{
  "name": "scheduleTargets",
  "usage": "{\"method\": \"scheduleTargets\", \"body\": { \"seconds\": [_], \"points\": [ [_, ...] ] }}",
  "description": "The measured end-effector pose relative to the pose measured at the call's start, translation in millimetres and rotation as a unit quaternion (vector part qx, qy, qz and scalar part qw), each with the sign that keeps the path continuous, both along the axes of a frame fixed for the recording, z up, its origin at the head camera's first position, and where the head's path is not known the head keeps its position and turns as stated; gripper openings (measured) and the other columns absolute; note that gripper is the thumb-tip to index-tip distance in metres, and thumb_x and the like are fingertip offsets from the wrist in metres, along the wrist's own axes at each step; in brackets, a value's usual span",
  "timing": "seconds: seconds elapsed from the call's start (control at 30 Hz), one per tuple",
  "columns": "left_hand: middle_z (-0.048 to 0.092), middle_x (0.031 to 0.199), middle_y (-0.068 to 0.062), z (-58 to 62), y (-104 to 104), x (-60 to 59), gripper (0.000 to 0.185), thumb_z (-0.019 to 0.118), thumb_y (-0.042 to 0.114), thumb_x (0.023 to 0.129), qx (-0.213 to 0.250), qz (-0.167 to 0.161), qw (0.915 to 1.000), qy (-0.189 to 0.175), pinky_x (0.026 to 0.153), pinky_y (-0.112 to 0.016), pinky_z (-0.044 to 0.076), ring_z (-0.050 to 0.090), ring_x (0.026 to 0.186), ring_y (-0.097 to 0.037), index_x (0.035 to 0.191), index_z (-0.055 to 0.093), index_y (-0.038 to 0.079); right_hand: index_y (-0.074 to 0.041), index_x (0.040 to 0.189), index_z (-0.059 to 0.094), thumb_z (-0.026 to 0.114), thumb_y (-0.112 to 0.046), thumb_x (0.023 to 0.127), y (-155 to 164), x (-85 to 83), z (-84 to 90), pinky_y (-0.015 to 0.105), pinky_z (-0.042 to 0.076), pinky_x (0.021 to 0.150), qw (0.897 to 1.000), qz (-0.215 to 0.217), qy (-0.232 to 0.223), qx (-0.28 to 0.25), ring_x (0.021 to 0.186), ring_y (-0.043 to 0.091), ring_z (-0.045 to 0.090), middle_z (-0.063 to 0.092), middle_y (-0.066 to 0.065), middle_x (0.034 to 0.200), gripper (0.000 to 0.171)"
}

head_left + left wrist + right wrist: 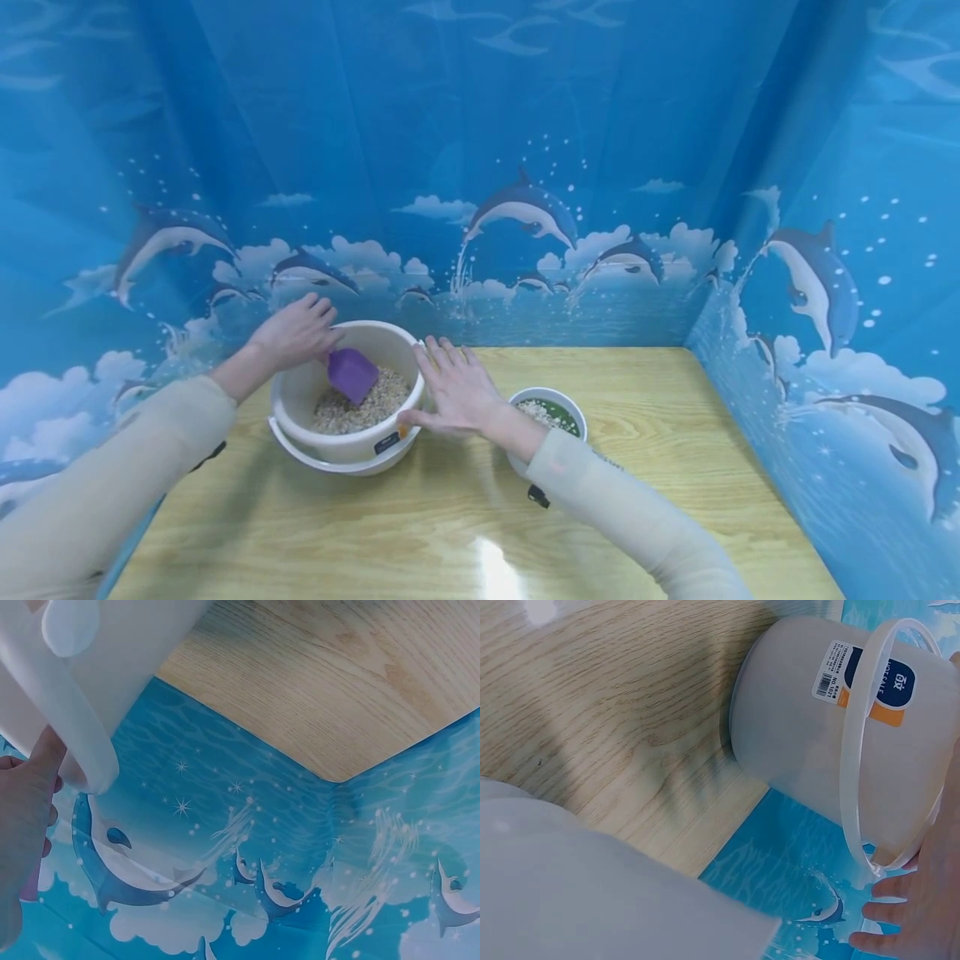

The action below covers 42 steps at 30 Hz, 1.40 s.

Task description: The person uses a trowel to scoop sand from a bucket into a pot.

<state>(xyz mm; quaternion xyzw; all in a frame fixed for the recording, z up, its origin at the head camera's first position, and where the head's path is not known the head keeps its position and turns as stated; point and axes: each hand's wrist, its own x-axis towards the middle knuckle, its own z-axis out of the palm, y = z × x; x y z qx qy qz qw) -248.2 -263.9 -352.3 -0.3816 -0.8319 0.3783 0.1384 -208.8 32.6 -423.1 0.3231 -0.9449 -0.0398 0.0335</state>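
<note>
Sleeves (630, 517), wooden table (360, 542), dolphin curtains (412, 108); left hand (296, 332) round scoop (351, 377), right hand (457, 387) outspread against bucket (360, 446)

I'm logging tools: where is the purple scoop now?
In the head view, the purple scoop is left of centre, its blade inside the white bucket by the oat-like flakes, held by the left hand.

On the wood-grain table (375, 533), a round white plastic bucket (337, 447) stands left of a small round white bowl (553, 407). Beige flakes (384, 400) lie in both; a purple plastic scoop (352, 377) is inside the bucket. Blue dolphin-printed sheeting (420, 108) hangs behind and to both sides.
</note>
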Motion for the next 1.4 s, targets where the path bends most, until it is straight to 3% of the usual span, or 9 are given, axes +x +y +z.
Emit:
{"method": "scheduleTargets", "body": {
  "seconds": [0.6, 0.97, 1.4],
  "points": [
    [0.067, 0.097, -0.006, 3.1, 6.9, 1.0, 0.051, 0.067, 0.068, 0.090, -0.072, 0.027, 0.9966, 0.027, 0.082, -0.035, 0.042, 0.053, 0.088, -0.020, 0.112, 0.069, 0.022, -0.013, 0.170, 0.007, 0.030, -0.091, 0.093, 0.4, 0.6, 0.3, 0.055, 0.027, 0.130, 1.000, 0.002, 0.007, 0.000, 0.163, 0.036, 0.027, 0.016, 0.016, 0.177, 0.112],
    [0.066, 0.093, -0.003, 2.8, 14.8, -4.5, 0.042, 0.068, 0.062, 0.093, -0.118, 0.018, 0.9919, 0.041, 0.083, -0.035, 0.042, 0.053, 0.087, -0.020, 0.106, 0.068, 0.022, -0.013, 0.170, 0.006, 0.029, -0.090, 0.093, 0.3, 1.0, 0.0, 0.056, 0.026, 0.130, 1.000, 0.005, 0.001, -0.001, 0.164, 0.035, 0.023, 0.014, 0.016, 0.177, 0.112],
    [0.067, 0.095, -0.004, -0.1, 16.9, -5.7, 0.042, 0.066, 0.061, 0.095, -0.130, 0.016, 0.9902, 0.048, 0.083, -0.035, 0.042, 0.054, 0.089, -0.020, 0.112, 0.068, 0.023, -0.013, 0.170, 0.005, 0.028, -0.090, 0.094, 0.7, 1.5, -0.5, 0.055, 0.026, 0.130, 1.000, 0.003, 0.000, 0.001, 0.165, 0.035, 0.021, 0.013, 0.016, 0.178, 0.111]
  ]
}}
